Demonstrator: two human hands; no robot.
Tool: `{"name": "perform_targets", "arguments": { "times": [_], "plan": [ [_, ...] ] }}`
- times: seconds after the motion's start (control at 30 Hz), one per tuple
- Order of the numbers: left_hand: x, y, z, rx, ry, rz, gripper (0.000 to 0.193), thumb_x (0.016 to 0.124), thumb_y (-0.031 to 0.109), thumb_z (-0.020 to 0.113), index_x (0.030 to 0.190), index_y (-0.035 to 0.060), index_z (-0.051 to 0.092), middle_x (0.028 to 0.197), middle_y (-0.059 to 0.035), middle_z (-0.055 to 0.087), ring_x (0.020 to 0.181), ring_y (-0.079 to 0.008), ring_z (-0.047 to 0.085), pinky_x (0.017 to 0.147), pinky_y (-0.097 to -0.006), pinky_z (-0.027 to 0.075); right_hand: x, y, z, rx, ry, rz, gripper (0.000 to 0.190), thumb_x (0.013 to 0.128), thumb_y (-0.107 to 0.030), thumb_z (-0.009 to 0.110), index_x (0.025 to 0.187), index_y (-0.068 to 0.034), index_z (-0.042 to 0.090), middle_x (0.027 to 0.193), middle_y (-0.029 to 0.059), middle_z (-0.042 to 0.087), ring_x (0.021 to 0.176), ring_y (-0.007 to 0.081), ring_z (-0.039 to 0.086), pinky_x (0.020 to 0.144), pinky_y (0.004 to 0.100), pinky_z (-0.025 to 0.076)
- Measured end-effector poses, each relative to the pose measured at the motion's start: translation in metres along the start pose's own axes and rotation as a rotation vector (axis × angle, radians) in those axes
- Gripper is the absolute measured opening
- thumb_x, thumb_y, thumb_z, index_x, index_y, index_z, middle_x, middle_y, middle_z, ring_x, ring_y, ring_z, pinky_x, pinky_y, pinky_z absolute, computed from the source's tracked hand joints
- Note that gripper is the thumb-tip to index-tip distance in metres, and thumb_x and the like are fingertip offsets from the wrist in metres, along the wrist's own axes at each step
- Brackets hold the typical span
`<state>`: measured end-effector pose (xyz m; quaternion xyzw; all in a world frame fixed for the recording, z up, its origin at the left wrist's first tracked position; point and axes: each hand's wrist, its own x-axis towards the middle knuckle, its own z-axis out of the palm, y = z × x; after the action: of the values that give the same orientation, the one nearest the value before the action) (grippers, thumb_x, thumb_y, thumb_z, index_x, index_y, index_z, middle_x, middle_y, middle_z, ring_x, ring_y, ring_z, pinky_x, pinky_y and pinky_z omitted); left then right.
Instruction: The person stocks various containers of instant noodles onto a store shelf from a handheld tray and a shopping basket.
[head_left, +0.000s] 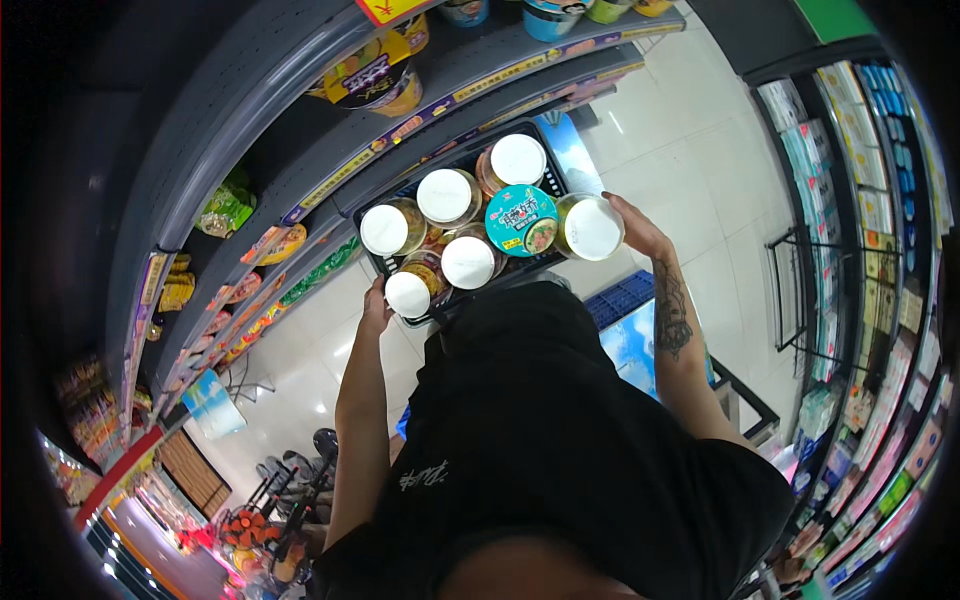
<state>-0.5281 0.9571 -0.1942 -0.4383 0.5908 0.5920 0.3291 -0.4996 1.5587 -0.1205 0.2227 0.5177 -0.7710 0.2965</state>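
Observation:
A black plastic basket (556, 180) with slotted walls is held in front of my body. Several round clear tubs (444, 196) with white lids stand in it. Among them is a round food tub with a printed teal lid (520, 220). My left hand (376, 306) grips the basket's left end, beside a white-lidded tub (409, 294). At the right end, my right hand (637, 227) is around the outer side of another white-lidded tub (591, 226), which overlaps the basket's edge in view. Most of the right fingers are hidden behind this tub.
Grey store shelves (480, 82) run along the left and top, holding instant noodle tubs (379, 75) and green packets (227, 206). A blue plastic crate (619, 298) sits on the tiled floor (675, 180) behind my right side. Shelves of packaged goods (814, 172) line the right.

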Motion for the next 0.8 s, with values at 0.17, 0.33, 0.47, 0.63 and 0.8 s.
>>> {"name": "perform_targets", "arguments": {
  "times": [0.17,0.33,0.47,0.63,0.8],
  "plan": [
    [0.015,0.003,-0.006,0.054,-0.023,0.036,0.052,0.097,0.051,0.051,0.13,0.0103,0.053,0.121,-0.0069,0.064,0.102,-0.0233,0.063,0.085,-0.0462,0.054,-0.045,0.003,0.038,-0.349,0.258,-0.083,0.088,0.082,-0.049,0.075,0.146,0.0,0.039,0.14,0.0226,0.049,0.126,0.0312,0.052,0.103,0.0398,0.045],
    [0.02,-0.004,-0.018,0.185,-0.001,0.219,0.049,0.099,0.049,0.049,0.127,0.0095,0.056,0.116,-0.0084,0.062,0.101,-0.021,0.061,0.084,-0.0416,0.052,-0.08,0.017,0.062,-0.536,0.6,-0.074,0.086,0.081,-0.039,0.078,0.145,0.001,0.039,0.132,0.0205,0.056,0.115,0.0272,0.059,0.093,0.0354,0.05],
    [-0.013,-0.004,-0.025,0.394,0.506,0.942,0.028,0.099,0.024,0.054,0.115,0.0033,0.063,0.112,-0.0128,0.061,0.095,-0.0173,0.059,0.074,-0.0287,0.048,-0.118,0.002,0.108,-0.586,0.716,-0.219,0.084,0.078,-0.03,0.083,0.145,-0.002,0.04,0.133,0.0204,0.055,0.12,0.0293,0.057,0.1,0.0379,0.046],
    [-0.11,0.022,-0.011,0.077,-0.19,0.786,0.031,0.102,0.025,0.051,0.118,-0.0006,0.06,0.096,-0.0106,0.066,0.079,-0.0175,0.062,0.071,-0.029,0.049,-0.154,-0.057,0.232,-0.987,0.68,-0.526,0.092,0.068,-0.03,0.087,0.143,-0.003,0.042,0.14,0.0271,0.041,0.131,0.0396,0.045,0.107,0.0447,0.042],
    [-0.192,0.04,0.04,-0.225,-1.067,0.484,0.074,0.097,0.049,0.057,0.146,-0.0005,0.033,0.133,-0.017,0.056,0.122,-0.0261,0.057,0.099,-0.0409,0.05,-0.144,-0.08,0.356,-1.391,0.4,-0.902,0.096,0.055,-0.021,0.091,0.14,-0.012,0.048,0.146,0.0253,0.034,0.133,0.0477,0.037,0.108,0.0525,0.038]
  ]
}}
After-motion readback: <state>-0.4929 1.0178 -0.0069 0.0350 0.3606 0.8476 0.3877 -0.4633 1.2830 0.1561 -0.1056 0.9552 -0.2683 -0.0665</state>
